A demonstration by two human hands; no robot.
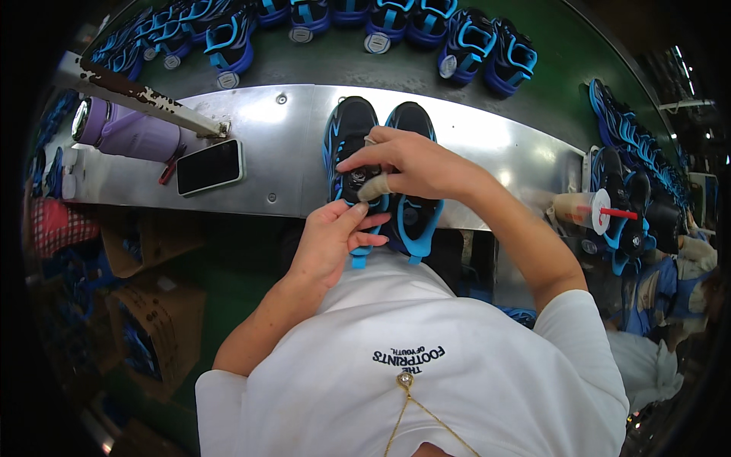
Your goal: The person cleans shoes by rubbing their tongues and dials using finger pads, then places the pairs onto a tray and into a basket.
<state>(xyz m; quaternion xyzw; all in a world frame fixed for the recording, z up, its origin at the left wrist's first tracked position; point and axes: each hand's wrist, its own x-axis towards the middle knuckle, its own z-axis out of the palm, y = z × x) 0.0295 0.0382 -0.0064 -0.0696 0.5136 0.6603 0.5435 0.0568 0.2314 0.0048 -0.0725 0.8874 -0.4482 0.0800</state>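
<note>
Two black-and-blue sneakers lie side by side in front of me, toes pointing away and heels over the metal ledge's near edge. Over the left sneaker (pixel 346 122), my left hand (pixel 331 240) grips the collar area, thumb on top and other fingers spread along the opening. My right hand (pixel 422 164) reaches across the right sneaker (pixel 415 221) and curls thumb and fingers onto the left one's tongue and lace area. Beige covers wrap its thumb and one fingertip. My hands hide part of the laces and opening.
A phone (pixel 209 167) and a purple tumbler (pixel 141 131) stand left on the metal ledge (pixel 266 114), near a chipped metal bar (pixel 148 99). A drink cup (pixel 582 209) with red straw is right. More sneakers (pixel 468 46) line the green surface beyond; cardboard boxes (pixel 160 327) sit lower left.
</note>
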